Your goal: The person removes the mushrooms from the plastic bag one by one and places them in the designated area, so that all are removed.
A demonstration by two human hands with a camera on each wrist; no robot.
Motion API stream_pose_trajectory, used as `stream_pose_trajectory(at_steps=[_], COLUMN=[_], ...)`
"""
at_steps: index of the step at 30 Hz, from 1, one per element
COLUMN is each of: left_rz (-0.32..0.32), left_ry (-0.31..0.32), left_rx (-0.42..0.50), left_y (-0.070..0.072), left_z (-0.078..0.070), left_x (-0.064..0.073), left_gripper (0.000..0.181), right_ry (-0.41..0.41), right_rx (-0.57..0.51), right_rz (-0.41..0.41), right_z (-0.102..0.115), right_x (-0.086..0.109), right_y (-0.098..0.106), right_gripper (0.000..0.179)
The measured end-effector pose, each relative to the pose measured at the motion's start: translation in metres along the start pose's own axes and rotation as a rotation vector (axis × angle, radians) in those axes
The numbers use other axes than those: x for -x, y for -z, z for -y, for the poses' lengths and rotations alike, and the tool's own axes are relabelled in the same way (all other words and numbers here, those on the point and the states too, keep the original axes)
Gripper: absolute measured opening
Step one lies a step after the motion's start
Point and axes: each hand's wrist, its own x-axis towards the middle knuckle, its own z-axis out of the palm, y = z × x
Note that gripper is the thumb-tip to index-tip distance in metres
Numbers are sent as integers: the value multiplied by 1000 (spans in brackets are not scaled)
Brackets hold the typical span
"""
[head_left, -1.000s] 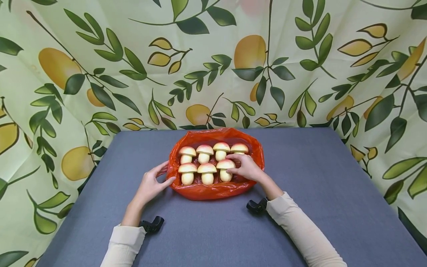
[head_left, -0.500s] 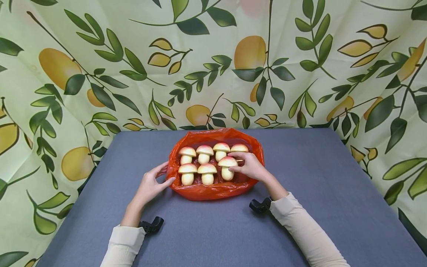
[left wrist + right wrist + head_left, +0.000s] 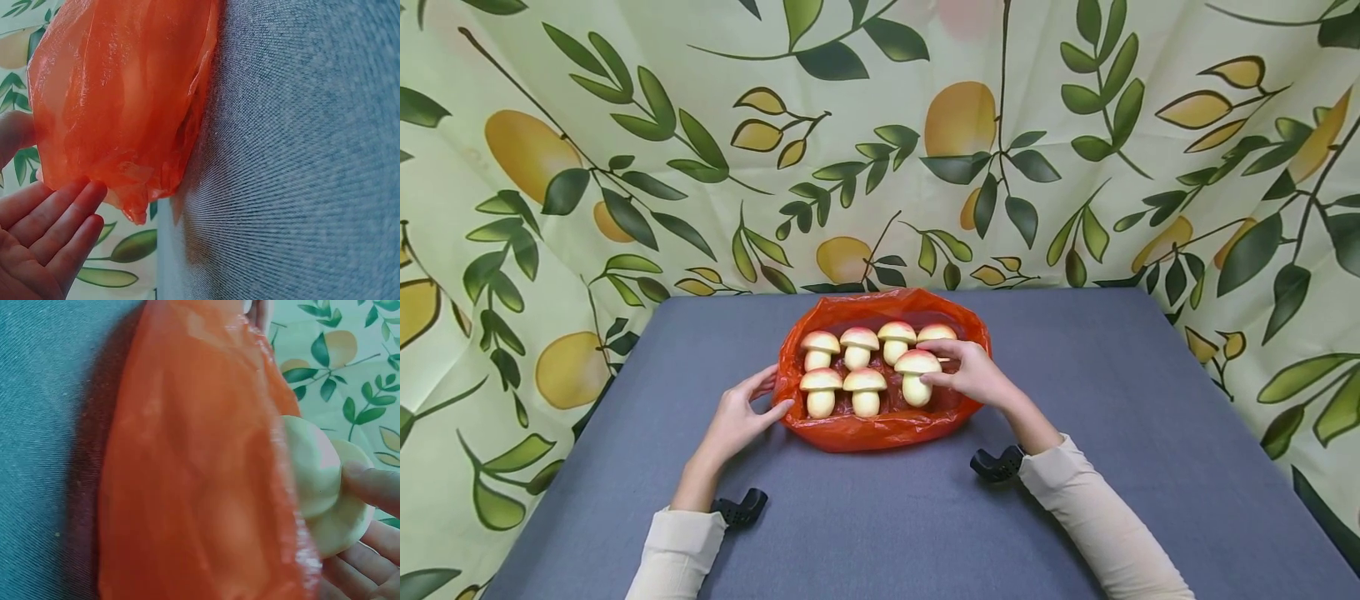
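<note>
A cream mushroom [image 3: 917, 377] with a red-tinged cap is pinched by my right hand [image 3: 973, 373], thumb and fingers at its right side. It sits over the front right of a red plastic bag [image 3: 850, 435], tilted slightly. In the right wrist view the held mushroom [image 3: 312, 469] shows above the bag's rim, with the thumb on its cap. Several similar mushrooms [image 3: 865, 392] stand in two rows inside the bag. At the bag's left end, my left hand [image 3: 741, 417] touches the plastic with nearly straight fingers [image 3: 59, 219].
The bag stands on a table with a grey-blue cloth [image 3: 850, 525]. Behind it hangs a pale curtain [image 3: 880, 192] printed with leaves and fruit. A black wrist camera [image 3: 741, 507] is on the left wrist, another black camera [image 3: 997, 464] on the right.
The right hand has moved slightly right, bringing the pinched mushroom up and away from the front-row neighbour. The left hand stays at the bag's left end.
</note>
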Motion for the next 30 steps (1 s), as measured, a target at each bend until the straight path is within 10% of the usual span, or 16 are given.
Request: stream_pose_trajectory(at_steps=[30], left_rz=[8], left_ry=[-15], left_rx=[36], left_y=[-1], left_z=[2], left_x=[0], left_gripper=[57], right_ry=[-1], right_rx=[19], right_rz=[-44], right_z=[11], right_x=[25], right_y=[48], right_gripper=[47])
